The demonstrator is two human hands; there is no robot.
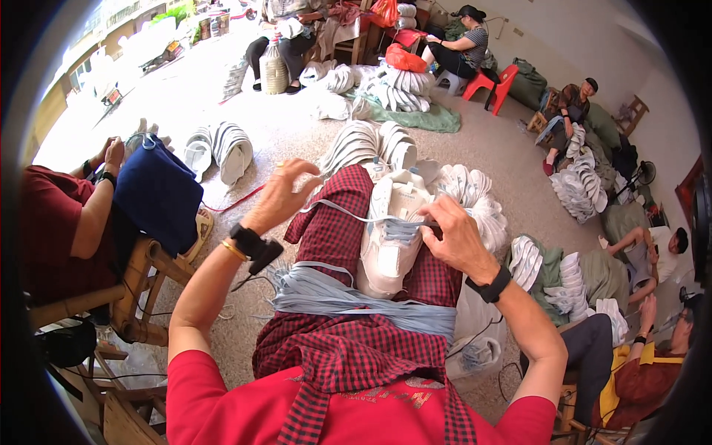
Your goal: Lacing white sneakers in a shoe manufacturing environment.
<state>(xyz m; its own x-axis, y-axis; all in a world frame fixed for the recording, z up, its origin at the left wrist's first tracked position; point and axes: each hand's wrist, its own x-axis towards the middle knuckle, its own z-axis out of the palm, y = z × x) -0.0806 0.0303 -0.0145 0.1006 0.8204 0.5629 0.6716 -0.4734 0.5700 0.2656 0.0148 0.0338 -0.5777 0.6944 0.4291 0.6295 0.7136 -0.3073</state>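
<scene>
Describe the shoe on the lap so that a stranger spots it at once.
Start from the red-and-black checked apron in the middle. On it, between the left hand and the right hand, rests a white shoe, toe toward the red shirt. Unlike the stacked shoes on the floor, it sits singly, with pale blue lace across its front.

Strong daylight entered at upper left, washing the floor (208, 93) out to near white there; the wall (552, 33) at upper right read greyer, dimmer. Shadows were soft. Fisheye curvature bent the scene toward the rim, where black vignetting closed the corners. Central white shoe (389, 252) was fairly sharp; background looked softer
</scene>
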